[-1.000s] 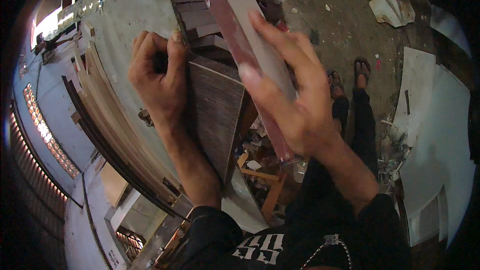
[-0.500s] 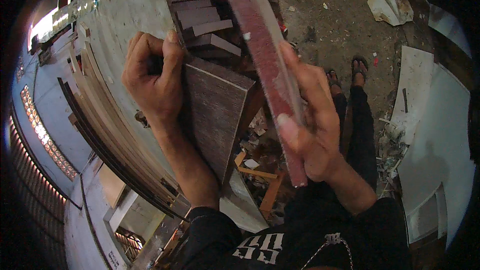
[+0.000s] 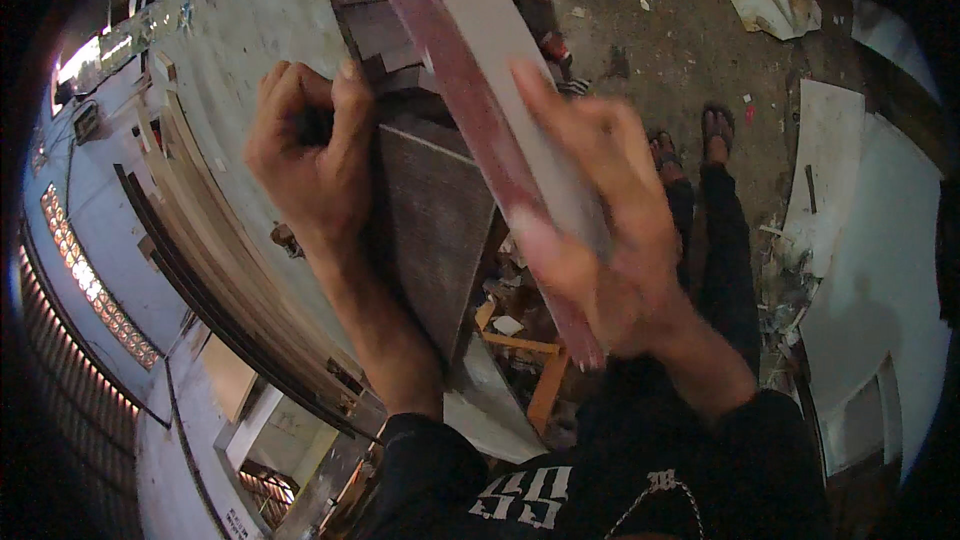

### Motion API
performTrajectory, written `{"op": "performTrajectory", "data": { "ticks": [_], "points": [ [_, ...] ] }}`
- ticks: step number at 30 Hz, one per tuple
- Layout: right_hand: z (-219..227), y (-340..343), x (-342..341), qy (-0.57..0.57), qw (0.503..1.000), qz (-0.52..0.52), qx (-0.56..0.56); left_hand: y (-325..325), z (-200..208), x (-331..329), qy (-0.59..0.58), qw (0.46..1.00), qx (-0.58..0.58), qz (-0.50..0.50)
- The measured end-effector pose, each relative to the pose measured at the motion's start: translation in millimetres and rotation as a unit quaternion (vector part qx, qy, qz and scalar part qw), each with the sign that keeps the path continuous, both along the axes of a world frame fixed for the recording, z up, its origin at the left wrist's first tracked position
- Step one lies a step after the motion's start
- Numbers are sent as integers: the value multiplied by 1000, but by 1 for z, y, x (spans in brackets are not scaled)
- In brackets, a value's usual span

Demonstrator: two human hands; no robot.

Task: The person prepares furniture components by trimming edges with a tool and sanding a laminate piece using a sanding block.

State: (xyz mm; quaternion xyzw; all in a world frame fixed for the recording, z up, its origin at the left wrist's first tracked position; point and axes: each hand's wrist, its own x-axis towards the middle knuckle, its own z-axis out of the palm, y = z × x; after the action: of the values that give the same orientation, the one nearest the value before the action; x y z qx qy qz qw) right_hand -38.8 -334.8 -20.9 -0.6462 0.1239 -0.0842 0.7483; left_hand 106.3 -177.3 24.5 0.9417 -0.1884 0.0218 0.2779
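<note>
My right hand (image 3: 610,220) grips a long board (image 3: 500,70) near its lower end, thumb on one side and fingers on the other. The board is tilted, with a pale broad face and a worn dark-red edge; its top end runs out of view. The hand is slightly blurred. My left hand (image 3: 310,140) is curled closed at the edge of a pale bench top (image 3: 240,20); whatever its fingers hold, if anything, is hidden. Beside that wrist lies a dark brown wood-grain panel (image 3: 430,210), partly behind the raised board.
Grey-brown wood pieces (image 3: 365,25) are stacked beyond the panel. Long thin strips (image 3: 230,260) lean along the left. Scraps and an orange-brown wooden piece (image 3: 545,390) lie below. Large white sheets (image 3: 870,270) rest at the right, and a crumpled pale sheet (image 3: 775,2) lies on the floor.
The long board has swung left at its upper part, showing more pale face and covering more stacked wood. My right hand has shifted slightly left; my left hand has stayed nearly in place.
</note>
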Motion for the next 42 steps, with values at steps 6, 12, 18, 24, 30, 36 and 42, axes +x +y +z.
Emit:
{"op": "performTrajectory", "data": {
  "ticks": [6,12,18,24,30,36,42],
  "points": [
    [-25,-15,54,52,998,-11,42,-3,11,5,-1,1000,19,-1],
    [2,-1,23,-15,1000,-23,-4,-5,6,0,9,1000,16,7],
    [-44,-6,57,28,995,-70,66,-6,8,4,-5,1000,18,-11],
    [-2,6,38,10,999,-48,7,-2,8,0,18,1000,15,4],
    [-40,-14,54,34,994,-86,65,-4,7,2,10,1000,17,-9],
    [-5,0,59,-18,999,-46,0,-4,4,0,42,998,-23,30],
    [-30,-15,58,46,995,-57,73,-1,8,4,14,1000,-3,-10]
  ]
}}
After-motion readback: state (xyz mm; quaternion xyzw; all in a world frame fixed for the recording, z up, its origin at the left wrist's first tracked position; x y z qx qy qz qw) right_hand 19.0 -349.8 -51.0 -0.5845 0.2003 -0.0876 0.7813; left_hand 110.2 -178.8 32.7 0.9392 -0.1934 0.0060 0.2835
